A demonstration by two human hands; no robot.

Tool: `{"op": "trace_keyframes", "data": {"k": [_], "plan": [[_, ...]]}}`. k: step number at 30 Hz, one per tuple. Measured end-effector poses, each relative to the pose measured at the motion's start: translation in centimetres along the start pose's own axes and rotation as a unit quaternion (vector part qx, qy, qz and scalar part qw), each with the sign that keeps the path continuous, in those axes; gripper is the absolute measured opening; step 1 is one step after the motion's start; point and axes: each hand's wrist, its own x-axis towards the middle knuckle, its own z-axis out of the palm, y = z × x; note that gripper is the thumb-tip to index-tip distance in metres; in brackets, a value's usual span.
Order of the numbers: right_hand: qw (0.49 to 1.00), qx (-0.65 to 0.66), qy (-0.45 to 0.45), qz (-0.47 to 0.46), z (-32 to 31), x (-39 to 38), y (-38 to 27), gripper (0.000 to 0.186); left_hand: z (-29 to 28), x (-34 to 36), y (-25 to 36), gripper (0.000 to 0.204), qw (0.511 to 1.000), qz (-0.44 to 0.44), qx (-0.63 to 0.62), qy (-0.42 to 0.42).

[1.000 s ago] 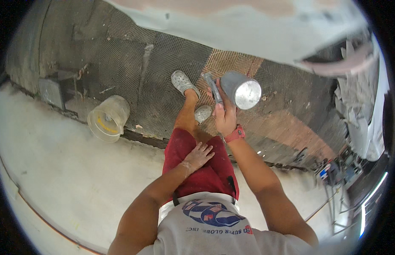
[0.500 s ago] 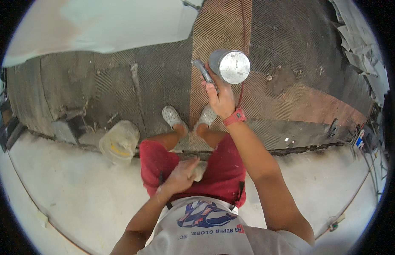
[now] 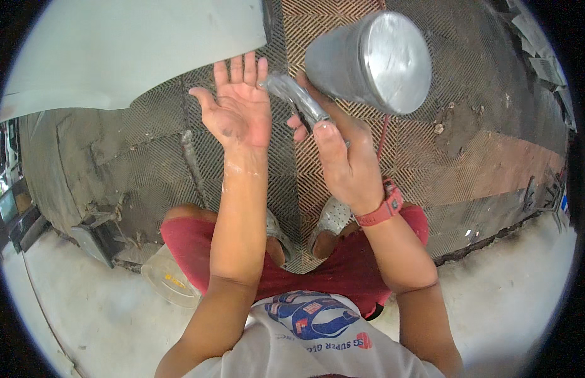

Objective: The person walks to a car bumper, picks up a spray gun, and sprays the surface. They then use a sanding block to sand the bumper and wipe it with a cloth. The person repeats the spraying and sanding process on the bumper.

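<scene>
Head view: right hand (image 3: 343, 160) clamps around the grey spray gun (image 3: 298, 101), its metal cup (image 3: 374, 60) tilted just above the knuckles. Left hand (image 3: 235, 113) spreads flat, palm up, fingertips right beside the gun's nozzle.

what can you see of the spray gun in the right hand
The spray gun is grey metal, dull and smeared. A large lidded metal cup sits on top, tilted toward the camera. The right hand grips its handle, thumb along the body. The open left hand is at its nozzle end; contact is unclear.
</scene>
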Motion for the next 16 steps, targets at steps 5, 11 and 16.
{"op": "trace_keyframes", "data": {"k": [5,11,16], "plan": [[0.999,0.01,0.021,-0.022,-0.3,0.2,1.1,0.053,-0.5,0.4,-3.0,0.103,0.997,-0.023,-0.049,-0.051],[0.998,0.021,0.056,0.014,-0.7,0.8,1.5,0.058,-0.7,3.0,-6.9,0.083,0.986,0.068,0.148,-0.029],[0.997,0.048,0.057,0.021,-1.2,0.8,1.4,0.059,-1.3,5.7,-7.2,0.052,0.965,0.115,0.237,0.011]]}}
